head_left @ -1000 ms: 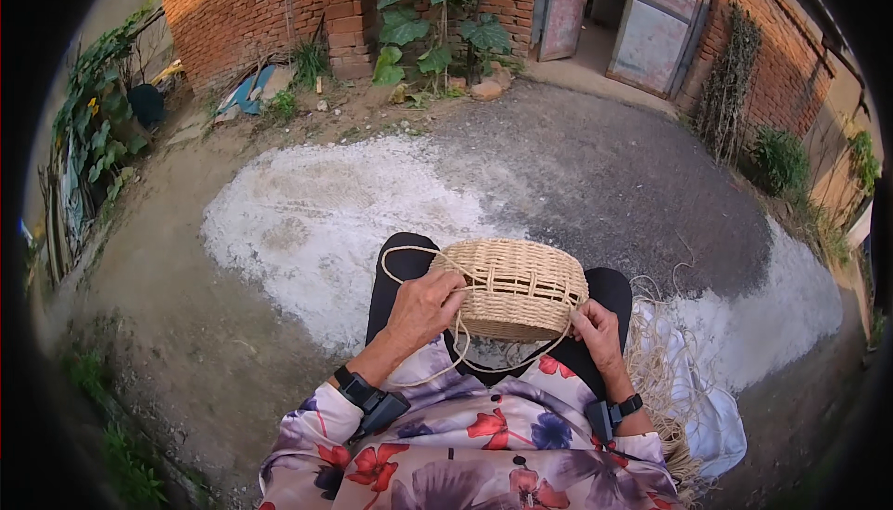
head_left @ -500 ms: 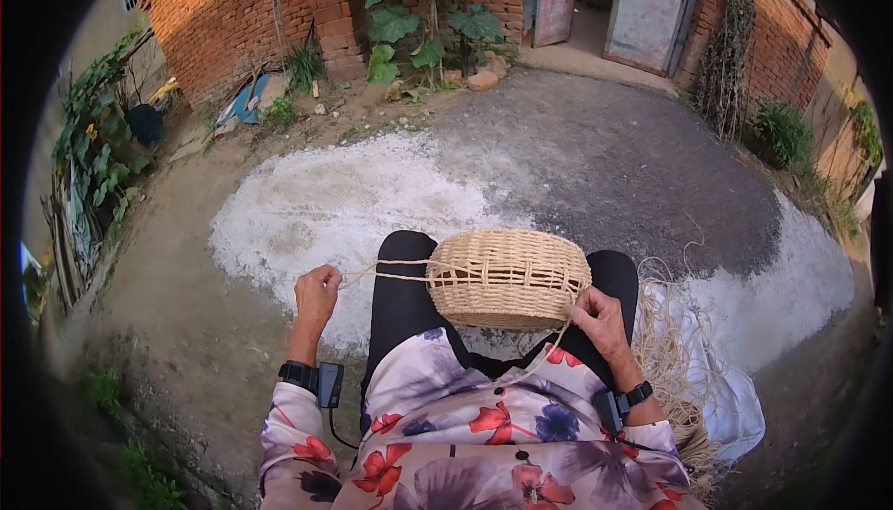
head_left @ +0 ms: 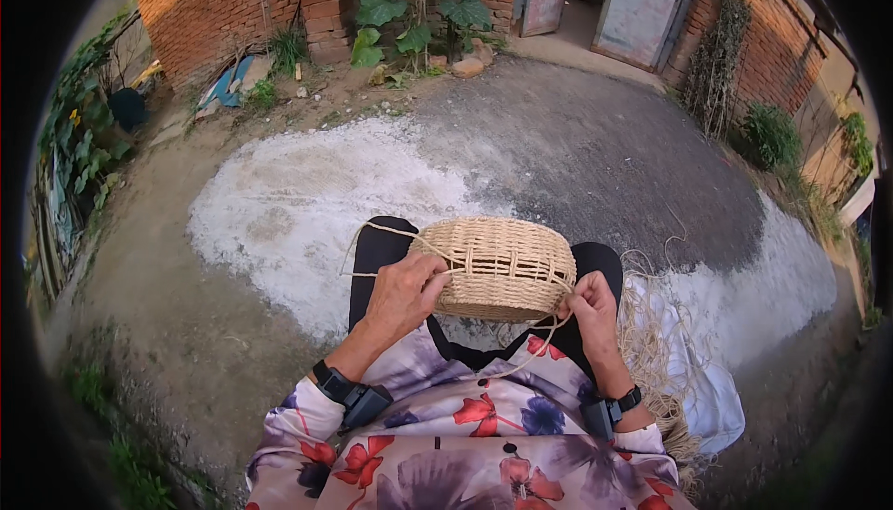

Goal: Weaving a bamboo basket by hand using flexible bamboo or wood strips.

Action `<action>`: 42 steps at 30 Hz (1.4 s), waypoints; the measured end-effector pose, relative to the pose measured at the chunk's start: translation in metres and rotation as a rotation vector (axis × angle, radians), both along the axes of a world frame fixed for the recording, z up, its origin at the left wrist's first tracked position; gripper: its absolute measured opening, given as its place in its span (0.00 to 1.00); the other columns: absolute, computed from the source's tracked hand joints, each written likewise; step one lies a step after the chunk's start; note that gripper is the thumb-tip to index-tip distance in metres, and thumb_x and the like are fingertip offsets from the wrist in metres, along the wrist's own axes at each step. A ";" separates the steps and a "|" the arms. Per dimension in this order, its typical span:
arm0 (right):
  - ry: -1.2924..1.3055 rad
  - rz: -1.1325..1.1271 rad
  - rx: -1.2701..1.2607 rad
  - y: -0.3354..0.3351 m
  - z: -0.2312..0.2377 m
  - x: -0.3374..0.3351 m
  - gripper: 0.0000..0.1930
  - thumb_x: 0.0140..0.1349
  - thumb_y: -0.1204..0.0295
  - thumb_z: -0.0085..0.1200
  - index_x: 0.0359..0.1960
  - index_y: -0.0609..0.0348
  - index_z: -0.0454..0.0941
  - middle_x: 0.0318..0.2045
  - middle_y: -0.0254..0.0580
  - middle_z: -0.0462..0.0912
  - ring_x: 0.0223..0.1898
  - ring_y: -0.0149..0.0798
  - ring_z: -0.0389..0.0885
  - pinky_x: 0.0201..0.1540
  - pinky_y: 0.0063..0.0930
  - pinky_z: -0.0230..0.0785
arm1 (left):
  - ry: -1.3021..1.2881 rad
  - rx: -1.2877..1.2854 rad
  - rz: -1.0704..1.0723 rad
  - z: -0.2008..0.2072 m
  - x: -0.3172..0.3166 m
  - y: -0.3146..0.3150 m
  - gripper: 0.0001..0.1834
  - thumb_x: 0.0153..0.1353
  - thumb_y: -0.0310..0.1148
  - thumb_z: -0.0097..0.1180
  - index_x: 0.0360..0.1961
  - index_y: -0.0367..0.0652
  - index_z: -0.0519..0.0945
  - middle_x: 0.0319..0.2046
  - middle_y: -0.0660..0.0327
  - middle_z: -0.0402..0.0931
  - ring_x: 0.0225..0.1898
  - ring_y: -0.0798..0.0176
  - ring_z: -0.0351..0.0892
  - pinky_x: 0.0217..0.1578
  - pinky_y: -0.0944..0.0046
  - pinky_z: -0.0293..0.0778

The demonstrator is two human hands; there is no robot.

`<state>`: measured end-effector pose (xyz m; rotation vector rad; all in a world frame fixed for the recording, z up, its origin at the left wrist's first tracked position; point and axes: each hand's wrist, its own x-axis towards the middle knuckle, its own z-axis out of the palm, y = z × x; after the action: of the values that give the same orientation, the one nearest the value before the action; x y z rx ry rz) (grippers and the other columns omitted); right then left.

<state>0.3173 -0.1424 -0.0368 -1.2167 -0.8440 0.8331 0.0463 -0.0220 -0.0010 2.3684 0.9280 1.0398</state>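
A woven basket (head_left: pixel 502 301) of pale twisted cord rests on its side across my knees, with a band of open gaps along its middle. At its left end, my left hand (head_left: pixel 402 291) is closed, fingertips pinching a strand at the weave. A loop of loose cord (head_left: pixel 352 248) arches out to the left past that hand. My right hand (head_left: pixel 592 307) pinches cord at the basket's lower right edge, and a tail of cord hangs from there toward my lap. The fingertips partly cover both strands.
A heap of loose cord (head_left: pixel 665 398) lies by my right leg, on and beside a white sack (head_left: pixel 716 408). White and dark grey patches cover the ground ahead. Beyond are a brick wall (head_left: pixel 209 22), a leafy climbing plant (head_left: pixel 414 8) and an open metal door (head_left: pixel 642 8).
My left hand has moved right, from holding the strands stretched out at the left to the basket's left end. The strands have slackened into a loop. My right hand stays at the right edge.
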 end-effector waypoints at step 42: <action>-1.115 -0.034 0.247 0.027 0.040 -0.018 0.09 0.50 0.83 0.52 0.33 0.59 0.76 0.31 0.43 0.73 0.36 0.48 0.76 0.36 0.40 0.71 | 0.078 0.158 0.000 0.018 0.049 -0.007 0.03 0.53 0.26 0.61 0.30 0.42 0.81 0.23 0.60 0.75 0.24 0.58 0.78 0.26 0.60 0.72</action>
<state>0.2992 -0.1149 0.0034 -1.4371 -1.7400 -0.0705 0.0949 -0.0290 0.0169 2.5550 0.9036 1.0632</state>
